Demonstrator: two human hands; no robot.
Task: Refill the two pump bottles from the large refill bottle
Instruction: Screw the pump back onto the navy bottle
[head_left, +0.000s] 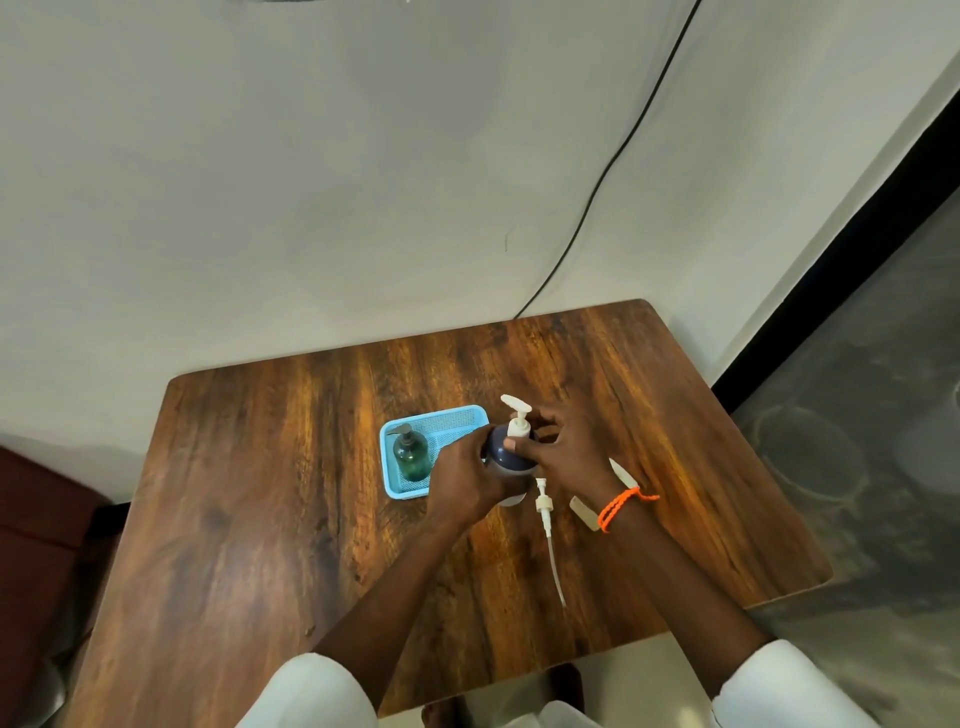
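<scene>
A dark blue pump bottle (503, 451) with a white pump head (518, 415) stands upright near the middle of the wooden table (291, 519). My left hand (465, 480) grips its body from the left. My right hand (563, 449) holds the white pump collar, thumb across the bottle's shoulder. A green pump bottle (411, 452) with a dark pump stands in a light blue basket (452, 418) just left of the hands. A loose white pump with a long dip tube (549, 535) lies on the table below my right hand. A white object (584, 512), mostly hidden, lies under my right wrist.
A black cable (613, 161) runs down the wall to the table's back edge. The table's right edge borders a grey floor (857, 467). A dark red seat (36, 519) stands at the left. An orange bracelet (621, 506) circles my right wrist.
</scene>
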